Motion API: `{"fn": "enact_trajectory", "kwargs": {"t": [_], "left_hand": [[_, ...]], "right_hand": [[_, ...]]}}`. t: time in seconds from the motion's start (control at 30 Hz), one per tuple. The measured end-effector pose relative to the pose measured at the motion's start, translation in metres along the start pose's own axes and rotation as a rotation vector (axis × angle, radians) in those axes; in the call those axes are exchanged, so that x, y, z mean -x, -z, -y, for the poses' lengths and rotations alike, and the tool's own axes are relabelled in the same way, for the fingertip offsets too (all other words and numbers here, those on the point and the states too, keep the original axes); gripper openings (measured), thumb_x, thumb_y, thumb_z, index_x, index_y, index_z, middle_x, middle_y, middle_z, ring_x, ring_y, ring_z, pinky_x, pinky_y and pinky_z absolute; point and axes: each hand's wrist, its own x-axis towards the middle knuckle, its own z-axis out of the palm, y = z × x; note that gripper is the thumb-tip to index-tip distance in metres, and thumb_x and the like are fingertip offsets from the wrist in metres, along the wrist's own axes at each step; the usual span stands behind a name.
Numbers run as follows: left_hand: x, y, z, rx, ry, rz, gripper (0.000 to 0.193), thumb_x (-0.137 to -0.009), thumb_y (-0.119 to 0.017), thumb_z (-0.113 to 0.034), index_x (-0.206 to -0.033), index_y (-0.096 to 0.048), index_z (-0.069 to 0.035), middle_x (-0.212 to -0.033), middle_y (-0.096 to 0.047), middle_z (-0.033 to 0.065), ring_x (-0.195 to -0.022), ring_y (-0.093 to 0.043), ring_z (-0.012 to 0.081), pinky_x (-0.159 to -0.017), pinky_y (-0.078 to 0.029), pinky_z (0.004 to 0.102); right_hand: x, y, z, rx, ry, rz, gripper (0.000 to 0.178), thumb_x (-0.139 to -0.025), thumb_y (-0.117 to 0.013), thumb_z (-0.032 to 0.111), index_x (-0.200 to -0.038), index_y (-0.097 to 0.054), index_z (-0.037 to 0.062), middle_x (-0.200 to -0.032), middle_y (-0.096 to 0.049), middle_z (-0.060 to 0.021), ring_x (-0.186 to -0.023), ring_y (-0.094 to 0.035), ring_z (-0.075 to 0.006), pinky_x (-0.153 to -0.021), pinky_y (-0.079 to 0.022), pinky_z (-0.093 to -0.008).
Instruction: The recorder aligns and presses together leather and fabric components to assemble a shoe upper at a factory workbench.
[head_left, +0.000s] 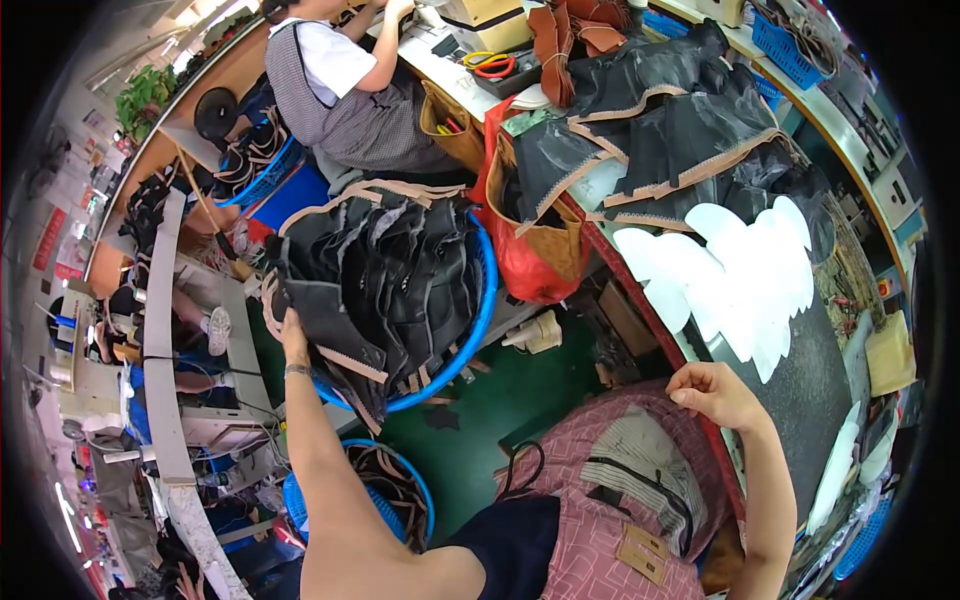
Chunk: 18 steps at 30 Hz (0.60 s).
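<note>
At the left rim of a big blue basket point(487, 300), my left hand point(293, 338) is closed on a black boot-upper piece point(335, 325) with a tan zigzag edge. Its fingertips are partly hidden behind the material. Many similar black pieces point(415, 265) stand packed in that basket. My right hand point(718, 394) is raised beside the table's red near edge, fingers curled in and nothing visible in them. White petal-shaped pieces point(715, 270) lie fanned out on the dark table surface point(810, 400) beyond it. Further back lies a heap of black uppers point(690, 140) with tan edges.
Below my left arm stands a smaller blue basket point(425, 490) holding strips. A red bag point(530, 265) hangs at the table's corner. A co-worker point(345, 110) sits at the far bench, near red and yellow scissors point(490, 64). A grey rail point(158, 350) runs along the left.
</note>
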Motion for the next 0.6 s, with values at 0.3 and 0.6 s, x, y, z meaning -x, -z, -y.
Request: {"fn": "enact_trajectory", "kwargs": {"t": [0.3, 0.6], "left_hand": [[0.036, -0.108, -0.278, -0.186, -0.668, -0.084, 0.045, -0.086, -0.057, -0.016, -0.125, -0.045, 0.003, -0.129, -0.046, 0.0207, -0.123, -0.039, 0.0323, -0.105, -0.027, 0.0400], [0.154, -0.482, -0.492, 0.006, -1.143, 0.470, 0.051, -0.080, -0.065, -0.034, -0.114, -0.052, 0.001, -0.119, -0.052, 0.0221, -0.111, -0.049, 0.0377, -0.093, -0.040, 0.0419]], "right_hand": [[-0.008, 0.008, -0.020, -0.045, 0.030, -0.037, 0.017, -0.084, -0.064, 0.017, -0.092, -0.064, 0.0015, -0.075, -0.063, -0.0037, -0.069, -0.056, -0.0088, -0.063, -0.046, -0.0251], [0.049, -0.001, -0.022, 0.334, 0.275, -0.231, 0.022, -0.084, -0.061, 0.032, -0.090, -0.063, 0.0109, -0.080, -0.064, -0.0091, -0.073, -0.063, -0.0295, -0.063, -0.050, -0.0389]]}}
